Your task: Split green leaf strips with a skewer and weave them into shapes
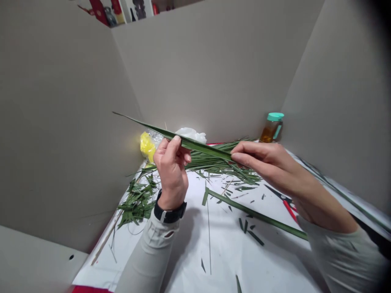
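A long green leaf strip (204,147) is stretched between my two hands above the table, its thin pointed tip reaching up to the left. My left hand (172,171), with a black watch on the wrist, pinches the strip near its middle. At the strip's right end, my right hand (265,162) grips it between thumb and fingers. Below them, a folded leaf strip (256,213) with a bent end lies on the white table surface (183,256). Behind my hands spreads a pile of long green leaves (210,162).
Red-handled scissors (287,205) lie partly hidden under my right forearm. A bottle with a turquoise lid (271,128) stands at the back right. Leaf scraps (137,201) are heaped on the left, near a yellow item (147,146) and a white plastic bag (192,133). Grey panels enclose the table.
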Available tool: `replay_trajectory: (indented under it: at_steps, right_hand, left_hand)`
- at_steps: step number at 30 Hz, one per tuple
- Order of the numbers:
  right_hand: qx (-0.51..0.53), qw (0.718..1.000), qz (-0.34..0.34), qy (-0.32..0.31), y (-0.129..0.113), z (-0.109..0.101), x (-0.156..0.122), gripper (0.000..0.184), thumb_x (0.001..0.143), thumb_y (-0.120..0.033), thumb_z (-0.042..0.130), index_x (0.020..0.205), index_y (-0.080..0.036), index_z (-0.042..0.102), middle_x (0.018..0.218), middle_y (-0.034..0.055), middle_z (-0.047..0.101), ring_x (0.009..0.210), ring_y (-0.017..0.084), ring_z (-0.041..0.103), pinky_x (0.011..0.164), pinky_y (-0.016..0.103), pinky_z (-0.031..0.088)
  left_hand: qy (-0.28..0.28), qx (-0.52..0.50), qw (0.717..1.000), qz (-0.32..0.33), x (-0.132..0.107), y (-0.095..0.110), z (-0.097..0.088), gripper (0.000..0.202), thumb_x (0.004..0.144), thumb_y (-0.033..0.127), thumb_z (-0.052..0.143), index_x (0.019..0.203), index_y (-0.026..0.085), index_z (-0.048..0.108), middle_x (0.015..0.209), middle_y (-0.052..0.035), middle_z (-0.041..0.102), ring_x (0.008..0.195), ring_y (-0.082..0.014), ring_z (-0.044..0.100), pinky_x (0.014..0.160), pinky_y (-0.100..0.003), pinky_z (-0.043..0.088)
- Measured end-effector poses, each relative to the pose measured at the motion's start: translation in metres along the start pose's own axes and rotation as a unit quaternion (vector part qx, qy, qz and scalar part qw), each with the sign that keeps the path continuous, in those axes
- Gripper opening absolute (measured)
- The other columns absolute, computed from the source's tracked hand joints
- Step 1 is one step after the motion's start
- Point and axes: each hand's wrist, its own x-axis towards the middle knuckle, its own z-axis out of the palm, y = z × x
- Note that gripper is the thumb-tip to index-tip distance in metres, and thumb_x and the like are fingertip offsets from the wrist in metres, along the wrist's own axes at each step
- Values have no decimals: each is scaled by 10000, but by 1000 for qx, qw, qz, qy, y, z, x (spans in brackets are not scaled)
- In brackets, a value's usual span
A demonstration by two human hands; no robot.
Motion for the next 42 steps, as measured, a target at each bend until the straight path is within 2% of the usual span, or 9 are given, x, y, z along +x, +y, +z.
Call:
replay_trajectory:
  at_steps: [6,10,16,21,26,31,34,38,42]
  right_hand:
    - [-186,954,-212,98,-13,0,-13,143,1013,-192,536,885,-171,598,773,-7,584,669,97,519,633,252,377]
    - [-213,937,-251,118,-21,6,-17,92,990,-141,558,928,-147,625,775,11,642,656,105,563,629,250,409]
    - [-255,912,-280,159,-25,13,-17,87,970,-124,575,928,-125,650,762,40,697,621,128,608,611,276,428]
    - [-287,902,-278,164,-22,15,-17,150,986,-138,536,876,-120,636,644,6,614,514,115,546,549,276,404]
    - [-194,947,-218,132,-23,16,-15,129,1009,-156,512,939,-140,619,657,-23,607,500,88,524,512,231,394]
    - [-88,975,-181,92,-20,11,-11,158,963,-275,639,850,-166,625,697,-26,614,549,87,506,538,221,409]
    - [-101,972,-185,107,-21,11,-12,151,963,-251,634,839,-166,643,734,-10,643,613,101,551,592,228,431]
    - [-196,950,-189,151,-24,17,-16,205,1012,-209,525,852,-167,646,759,25,672,674,136,611,658,264,450]
    - [-291,928,-166,165,-21,22,-16,259,1026,-193,441,856,-171,635,790,68,709,699,173,654,656,295,462]
  left_hand:
    - [-39,-22,999,9,-12,18,6,111,802,193,740,751,191,642,675,37,577,572,-59,527,543,-166,467]
    - [-85,-22,995,-38,-21,28,10,91,788,155,740,831,191,669,816,15,612,727,-85,578,685,-207,528]
    - [-124,1,985,-122,-37,30,18,174,769,100,747,870,187,635,853,5,647,800,-114,622,704,-221,528]
    - [-147,22,977,-150,-44,30,21,179,767,71,756,880,167,656,852,15,645,803,-84,618,756,-187,529]
    - [-158,15,972,-174,-46,31,23,162,768,62,755,874,160,682,867,9,674,822,-86,642,776,-181,539]
    - [-146,13,978,-151,-47,26,22,81,794,102,744,839,153,699,835,-10,695,805,-109,654,775,-218,538]
    - [-129,16,981,-145,-46,21,23,78,799,144,754,856,156,702,840,-14,694,770,-112,636,723,-228,526]
    - [-116,31,982,-144,-47,17,23,101,780,168,771,846,155,695,799,-3,672,679,-95,592,621,-213,500]
    - [-123,73,980,-142,-48,18,22,125,762,163,801,813,152,689,771,-2,675,649,-89,585,634,-211,500]
